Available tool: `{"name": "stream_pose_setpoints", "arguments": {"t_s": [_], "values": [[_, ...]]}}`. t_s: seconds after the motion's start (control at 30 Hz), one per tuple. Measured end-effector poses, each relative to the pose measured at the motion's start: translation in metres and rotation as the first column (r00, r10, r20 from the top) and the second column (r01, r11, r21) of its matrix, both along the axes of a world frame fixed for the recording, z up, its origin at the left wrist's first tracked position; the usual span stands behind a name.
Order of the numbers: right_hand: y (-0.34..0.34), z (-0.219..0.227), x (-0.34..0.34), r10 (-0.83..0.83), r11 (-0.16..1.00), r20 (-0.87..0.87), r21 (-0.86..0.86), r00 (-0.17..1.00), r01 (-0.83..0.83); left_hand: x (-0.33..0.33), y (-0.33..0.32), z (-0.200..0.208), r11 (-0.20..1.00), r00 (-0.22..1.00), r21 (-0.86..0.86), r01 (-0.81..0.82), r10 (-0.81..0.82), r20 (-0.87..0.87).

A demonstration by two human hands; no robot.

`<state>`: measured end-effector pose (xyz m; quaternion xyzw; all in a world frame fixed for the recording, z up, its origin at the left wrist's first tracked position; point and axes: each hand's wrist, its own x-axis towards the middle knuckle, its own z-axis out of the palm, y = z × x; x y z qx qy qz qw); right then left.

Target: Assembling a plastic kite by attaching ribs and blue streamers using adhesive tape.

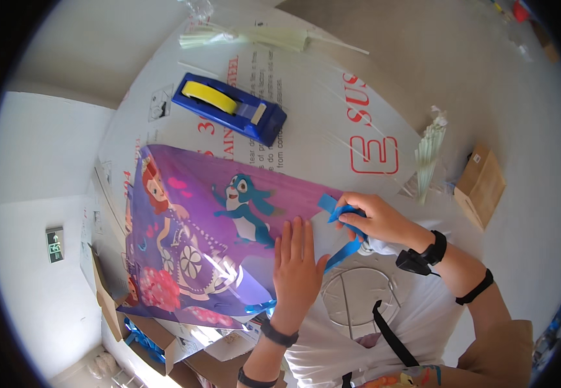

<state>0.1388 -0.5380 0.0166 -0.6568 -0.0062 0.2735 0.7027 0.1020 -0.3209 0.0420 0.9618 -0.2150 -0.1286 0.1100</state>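
Note:
A thin purple sheet (193,194), printed with a cartoon princess and a blue rabbit, lies spread on the table in front of me. My left hand (298,268) rests flat on its near right part, fingers stretched out. At the sheet's right corner, my right hand (367,216) pinches a blue ribbon (344,257), with more of it bunched under the fingers. One short end of the ribbon reaches the corner, and a strip runs down toward my lap. Another bit of blue shows at the sheet's near edge, left of my left wrist.
Beyond the sheet stands a blue tape dispenser (228,108) with a yellow roll. Pale thin rods (248,39) lie at the far edge; another bundle (429,155) is at the right. A brown box (481,187) sits further right. An open carton (154,333) holds blue pieces at lower left.

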Motion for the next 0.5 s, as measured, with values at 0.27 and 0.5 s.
{"name": "stream_pose_setpoints", "arguments": {"t_s": [0.27, 0.5], "values": [[0.005, -0.003, -0.006, 0.062, 0.994, -0.049, -0.085, 0.997, -0.066, 0.004, 0.003, -0.031, 0.93, 0.993, -0.358, -0.087, 0.108, 0.039], [0.014, -0.003, -0.012, 0.061, 0.986, 0.033, -0.157, 0.998, -0.055, 0.002, 0.0, -0.036, 0.958, 0.993, -0.282, -0.044, 0.072, 0.09]]}}
